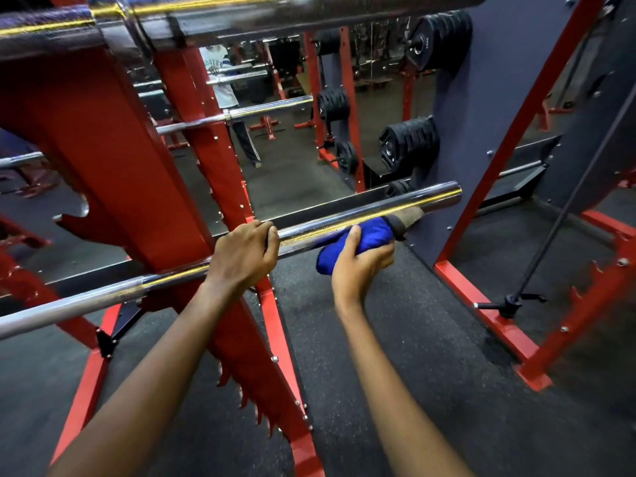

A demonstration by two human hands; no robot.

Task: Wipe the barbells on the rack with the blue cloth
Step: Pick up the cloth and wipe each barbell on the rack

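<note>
Chrome barbells, three counted on the red rack [113, 142]: top barbell [309, 15], middle barbell [268, 110], lowest barbell [395, 204]. Two hands, both at the lowest. Left hand [241, 253] just beside the red upright, fingers curled over the bar and gripping it. Right hand [358, 270] nearer the bar's free end, fingers and thumb clenched round one blue cloth [361, 237], bunched up and pressed against the underside of the sleeve. Dark rubber floor [395, 339] beneath.
</note>
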